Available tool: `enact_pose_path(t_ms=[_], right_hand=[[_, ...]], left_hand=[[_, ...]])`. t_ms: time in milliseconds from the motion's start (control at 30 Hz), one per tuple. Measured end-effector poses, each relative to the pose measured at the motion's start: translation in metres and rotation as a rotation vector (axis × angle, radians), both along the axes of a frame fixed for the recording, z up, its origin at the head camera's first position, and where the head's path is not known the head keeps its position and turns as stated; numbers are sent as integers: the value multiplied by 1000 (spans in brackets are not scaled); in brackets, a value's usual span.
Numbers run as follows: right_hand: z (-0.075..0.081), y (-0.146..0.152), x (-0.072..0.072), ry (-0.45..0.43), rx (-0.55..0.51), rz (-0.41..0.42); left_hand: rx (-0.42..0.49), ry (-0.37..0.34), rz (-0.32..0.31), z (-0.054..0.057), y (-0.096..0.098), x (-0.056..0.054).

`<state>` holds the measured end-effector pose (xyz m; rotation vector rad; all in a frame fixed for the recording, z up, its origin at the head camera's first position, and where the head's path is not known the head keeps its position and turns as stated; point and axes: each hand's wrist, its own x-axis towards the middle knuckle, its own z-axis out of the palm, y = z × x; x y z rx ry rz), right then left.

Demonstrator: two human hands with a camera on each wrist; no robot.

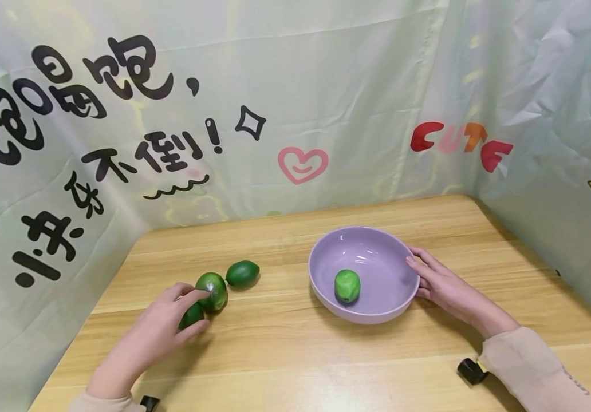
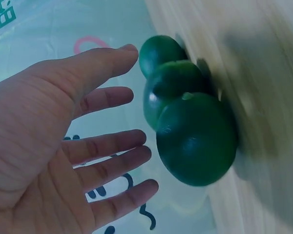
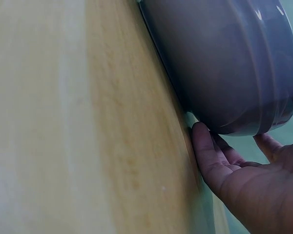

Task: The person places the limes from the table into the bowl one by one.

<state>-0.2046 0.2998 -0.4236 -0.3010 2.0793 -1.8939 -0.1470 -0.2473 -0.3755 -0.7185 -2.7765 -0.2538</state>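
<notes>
Three dark green limes lie in a row on the left of the table: a far lime (image 1: pixel 243 274), a middle lime (image 1: pixel 212 291) and a near lime (image 2: pixel 196 139). My left hand (image 1: pixel 169 320) is at the near lime, partly covering it in the head view. In the left wrist view its fingers are spread and extended, with a gap between them and the limes. A purple bowl (image 1: pixel 378 280) stands upright to the right, with a lighter green lime (image 1: pixel 347 286) inside. My right hand (image 1: pixel 447 289) holds the bowl's right side, one fingertip over the rim.
The wooden table (image 1: pixel 275 355) meets a printed cloth backdrop (image 1: pixel 295 68) at the back and both sides. A small black device (image 1: pixel 472 371) sits at the right wrist, and part of another (image 1: pixel 149 403) shows at the left wrist.
</notes>
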Motion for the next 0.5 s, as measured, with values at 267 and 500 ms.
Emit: enact_pose_path(t_ms=[267,500], right_hand=[[0,-1,0,-5,7,-5],[-1,-1,0,0,8,-8]], left_hand=[[19,6,60,-7,-17,1],[14,-9,90,-16,-26,3]])
